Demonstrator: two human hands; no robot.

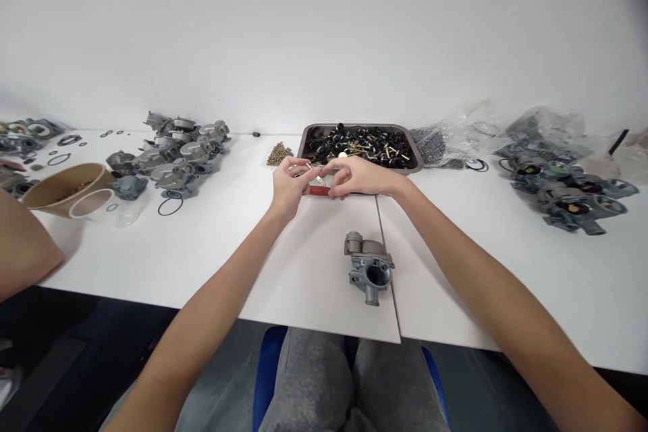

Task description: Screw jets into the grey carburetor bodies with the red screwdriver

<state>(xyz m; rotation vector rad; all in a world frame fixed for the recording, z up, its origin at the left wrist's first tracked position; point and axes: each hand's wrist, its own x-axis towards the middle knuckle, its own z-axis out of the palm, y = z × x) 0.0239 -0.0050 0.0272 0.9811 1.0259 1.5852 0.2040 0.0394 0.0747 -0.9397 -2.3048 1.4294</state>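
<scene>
My left hand (289, 187) and my right hand (357, 177) are close together over the far middle of the table, both with fingers pinched. A small metal part (320, 180) with a brass tint shows between the fingertips; my left hand grips it, and its exact kind is too small to tell. What the right fingers pinch is hidden. Just below the fingertips is a red handle (318, 190), its ends covered by the hands; whether it is held or lying there I cannot tell. A grey metal carburetor (372, 272) lies on the table nearer to me.
Behind my hands is a metal tray (416, 156) of black and brass parts, with a pile of small brass pieces (279, 154) beside it. Carburetors (175, 172) are grouped left, others (572, 189) right. A tan bowl (40, 196), clear cup (96, 208) and another person's arm (25, 243) are left.
</scene>
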